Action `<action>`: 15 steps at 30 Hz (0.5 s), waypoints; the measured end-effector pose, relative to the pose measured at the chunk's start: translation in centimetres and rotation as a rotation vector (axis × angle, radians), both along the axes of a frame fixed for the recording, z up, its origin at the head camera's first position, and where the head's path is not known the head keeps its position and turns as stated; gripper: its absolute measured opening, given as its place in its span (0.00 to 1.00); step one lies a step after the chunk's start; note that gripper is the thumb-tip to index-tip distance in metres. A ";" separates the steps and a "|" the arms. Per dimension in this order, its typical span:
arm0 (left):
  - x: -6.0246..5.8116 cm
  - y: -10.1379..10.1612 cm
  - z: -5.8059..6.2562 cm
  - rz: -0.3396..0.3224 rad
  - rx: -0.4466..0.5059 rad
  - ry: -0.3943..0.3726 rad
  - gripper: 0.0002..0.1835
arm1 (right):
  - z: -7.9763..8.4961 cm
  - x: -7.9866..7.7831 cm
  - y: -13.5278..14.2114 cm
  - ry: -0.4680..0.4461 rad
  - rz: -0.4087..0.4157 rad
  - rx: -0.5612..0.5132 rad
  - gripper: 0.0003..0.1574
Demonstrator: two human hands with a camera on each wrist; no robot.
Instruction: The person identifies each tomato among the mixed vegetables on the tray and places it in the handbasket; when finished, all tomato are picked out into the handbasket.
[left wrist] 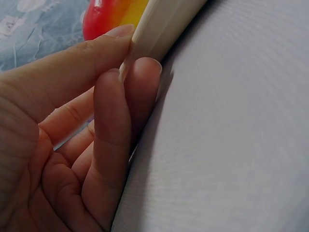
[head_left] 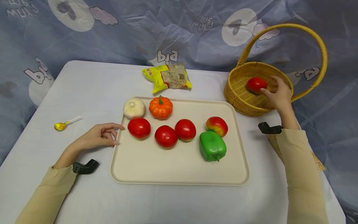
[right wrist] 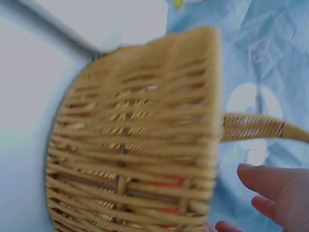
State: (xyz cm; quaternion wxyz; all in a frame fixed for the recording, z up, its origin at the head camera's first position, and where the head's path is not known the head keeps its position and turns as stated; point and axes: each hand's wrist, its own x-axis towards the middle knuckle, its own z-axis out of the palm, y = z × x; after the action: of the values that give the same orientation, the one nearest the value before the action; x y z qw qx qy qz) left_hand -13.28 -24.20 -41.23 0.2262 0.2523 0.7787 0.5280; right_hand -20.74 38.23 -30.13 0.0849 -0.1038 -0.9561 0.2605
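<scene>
A red tomato lies inside the wicker basket; in the right wrist view only patches of red show through the weave. My right hand reaches over the basket's rim beside that tomato, thumb and fingers spread apart with nothing between them. At the left edge of the beige tray, my left hand pinches the rim, as the left wrist view shows. The tray carries several red tomatoes, a white garlic bulb, an orange pumpkin, a red-yellow fruit and a green bell pepper.
Behind the tray lies a yellow snack packet. A wrapped lollipop is on the white table at left. The basket's tall handle arches up near my right hand. Woven material lies partly under the right sleeve.
</scene>
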 end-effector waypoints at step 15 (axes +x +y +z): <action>0.0 -0.2 -0.2 -0.002 0.008 0.006 0.29 | 1.5 4.6 -3.8 0.257 0.125 -0.038 0.35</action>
State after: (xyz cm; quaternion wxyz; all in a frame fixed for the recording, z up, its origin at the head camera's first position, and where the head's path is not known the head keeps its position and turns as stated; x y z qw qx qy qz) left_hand -13.32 -24.35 -41.45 0.2236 0.2556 0.7768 0.5303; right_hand -16.16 34.48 -28.63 0.1880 -0.0116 -0.9369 0.2944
